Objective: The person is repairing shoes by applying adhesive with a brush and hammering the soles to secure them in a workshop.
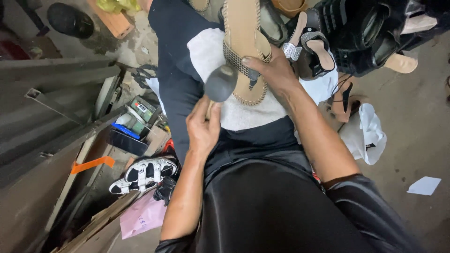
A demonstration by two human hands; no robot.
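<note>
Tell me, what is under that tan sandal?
The tan sandal lies on a white cloth spread over the person's lap. The right hand covers its heel end, so what lies under there is hidden.

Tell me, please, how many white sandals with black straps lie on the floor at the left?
2: both white sandals lie side by side left of the person's knee, below the left hand; more may be hidden beneath the leg.
</note>
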